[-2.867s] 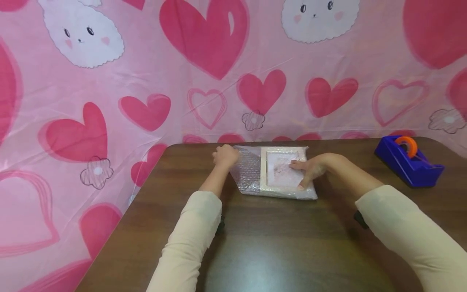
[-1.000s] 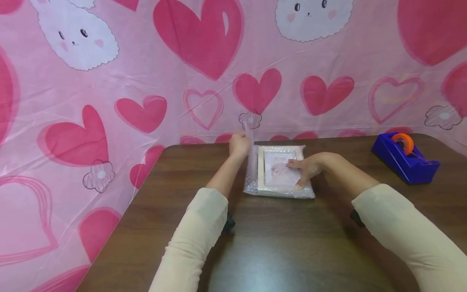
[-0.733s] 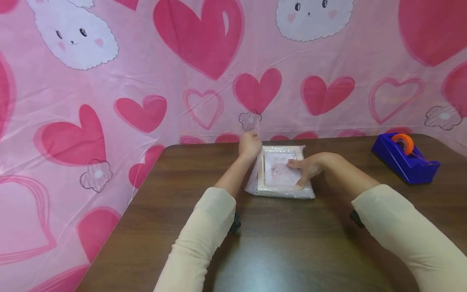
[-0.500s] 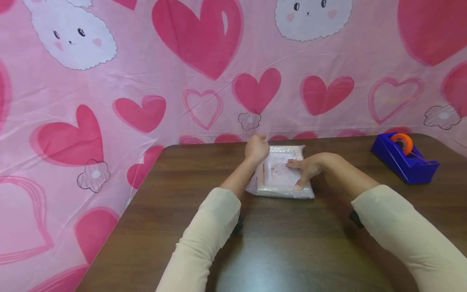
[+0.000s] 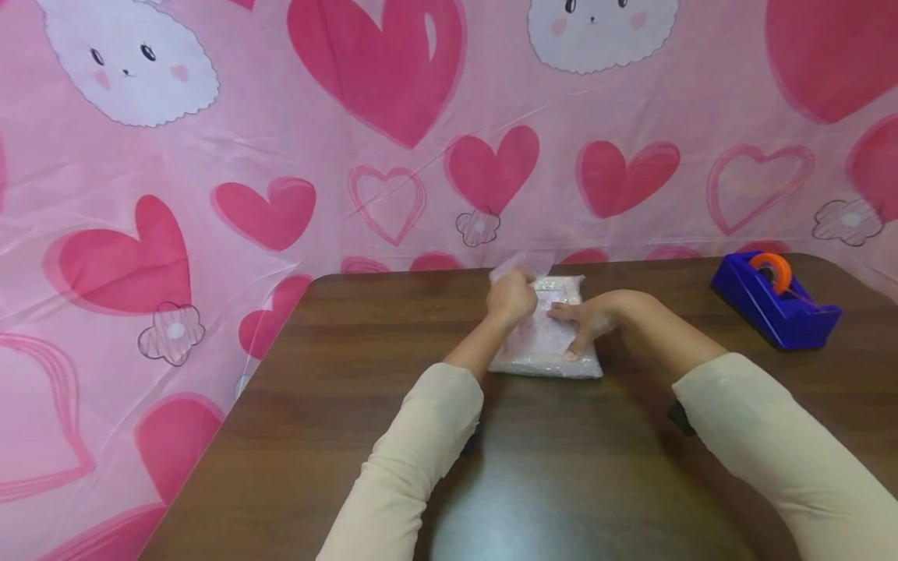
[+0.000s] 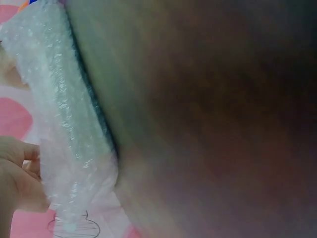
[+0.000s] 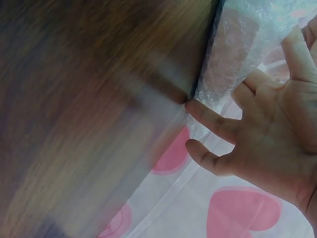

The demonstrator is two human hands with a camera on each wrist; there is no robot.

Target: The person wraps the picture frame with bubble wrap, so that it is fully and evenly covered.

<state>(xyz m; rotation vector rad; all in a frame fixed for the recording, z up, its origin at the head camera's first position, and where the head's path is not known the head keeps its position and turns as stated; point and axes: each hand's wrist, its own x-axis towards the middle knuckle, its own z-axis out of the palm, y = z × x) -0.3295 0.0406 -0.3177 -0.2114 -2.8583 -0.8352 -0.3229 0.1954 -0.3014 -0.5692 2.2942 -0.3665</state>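
A pale picture frame (image 5: pixel 550 339) in bubble wrap lies flat near the table's far edge. My left hand (image 5: pixel 510 298) grips a loose flap of the bubble wrap (image 5: pixel 525 265) and holds it folded over the frame's left part, the flap's end rising past the knuckles. In the left wrist view the fingers (image 6: pixel 30 154) curl at the edge of the clear bubble wrap (image 6: pixel 67 119). My right hand (image 5: pixel 595 319) rests on the frame's right side, fingers spread. The right wrist view shows that hand (image 7: pixel 277 116) with a fingertip at the package's edge.
A blue tape dispenser (image 5: pixel 779 308) with an orange-cored roll stands at the table's right, beyond the right hand. The brown wooden table (image 5: pixel 561 467) ends at a pink heart-patterned cloth (image 5: pixel 393 101) hanging behind it.
My left hand has carried the bubble wrap flap from the left, up and rightward over the frame, covering its left side. The right hand has stayed on the frame.
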